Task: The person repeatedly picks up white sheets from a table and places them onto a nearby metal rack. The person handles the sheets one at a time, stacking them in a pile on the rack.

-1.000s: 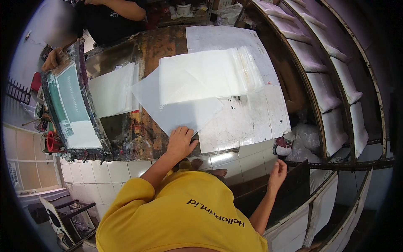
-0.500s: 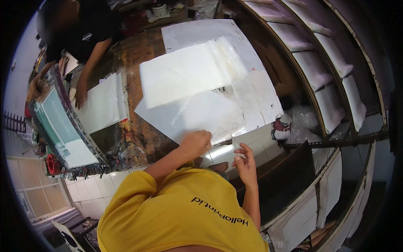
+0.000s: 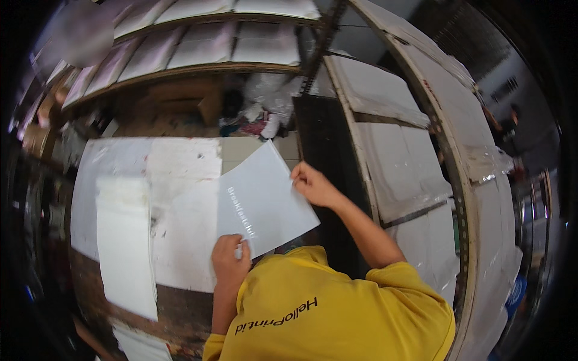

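Between my hands hangs a pale, translucent plastic sheet [image 3: 271,201] with a line of white lettering. My left hand [image 3: 230,259] pinches its near left corner, the thumb pressed on the edge. At the far right edge, my right hand [image 3: 314,185] grips the sheet with curled fingers. The sheet is tilted and held over the right edge of the table. To the left, a stack of similar whitish sheets [image 3: 125,246] lies on the white board [image 3: 186,259] that covers part of the table.
A rack with pale sheets on its shelves [image 3: 397,168] stands close on my right. Another rack [image 3: 205,45] runs across the far side. Crumpled clear plastic and cloth [image 3: 259,114] lie beneath it. A dark panel [image 3: 325,132] stands beside the right rack.
My view and body have turned right, toward the racks. The printed sheet, earlier on the table under my left hand, is now lifted, and my right hand has closed on it.
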Available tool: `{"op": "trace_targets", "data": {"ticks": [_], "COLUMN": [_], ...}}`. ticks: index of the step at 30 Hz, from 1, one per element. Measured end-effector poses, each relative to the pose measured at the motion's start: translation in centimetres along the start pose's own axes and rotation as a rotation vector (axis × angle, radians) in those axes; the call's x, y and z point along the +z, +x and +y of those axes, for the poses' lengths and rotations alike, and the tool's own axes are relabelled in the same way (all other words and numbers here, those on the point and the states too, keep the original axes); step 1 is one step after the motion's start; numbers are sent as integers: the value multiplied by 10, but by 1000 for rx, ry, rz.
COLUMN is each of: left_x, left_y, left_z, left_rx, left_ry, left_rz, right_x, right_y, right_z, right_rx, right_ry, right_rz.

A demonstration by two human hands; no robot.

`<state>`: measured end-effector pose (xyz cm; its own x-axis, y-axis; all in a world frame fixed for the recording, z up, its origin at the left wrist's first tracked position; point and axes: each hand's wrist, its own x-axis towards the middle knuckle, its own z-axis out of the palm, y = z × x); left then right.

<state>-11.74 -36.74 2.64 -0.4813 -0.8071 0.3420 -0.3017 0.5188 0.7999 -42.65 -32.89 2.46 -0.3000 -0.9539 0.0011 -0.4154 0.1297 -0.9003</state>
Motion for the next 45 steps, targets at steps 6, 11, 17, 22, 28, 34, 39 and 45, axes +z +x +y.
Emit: {"op": "trace_targets", "data": {"ticks": [6,11,17,22,28,34,39,45], "left_x": [-10,2,35,39,37,41,46,49], "left_y": [19,41,60,59,58,68,78,80], "left_z": [-49,-86,-107,-114,-115,-109,-104,-100], "left_rx": [-162,-188,-168,-180,-236,-216,-151,-158], "left_ry": [179,468,702,831,907,932,974,992], "left_rz": [127,122,45,2,-80,-107,-97,-93], "right_x": [-128,-224,-361,-470,-557,-594,-604,-593], "right_y": [65,149,211,222,158,71,53,60], "right_z": [21,30,60,126,244,305,319,304], "right_rx": [168,122,185,353,305,581,746,896], "right_ry": [19,10,-188,-69,-234,-29,-101,-357], "right_rz": [59,135,287,587,964,1288,1502,1456]}}
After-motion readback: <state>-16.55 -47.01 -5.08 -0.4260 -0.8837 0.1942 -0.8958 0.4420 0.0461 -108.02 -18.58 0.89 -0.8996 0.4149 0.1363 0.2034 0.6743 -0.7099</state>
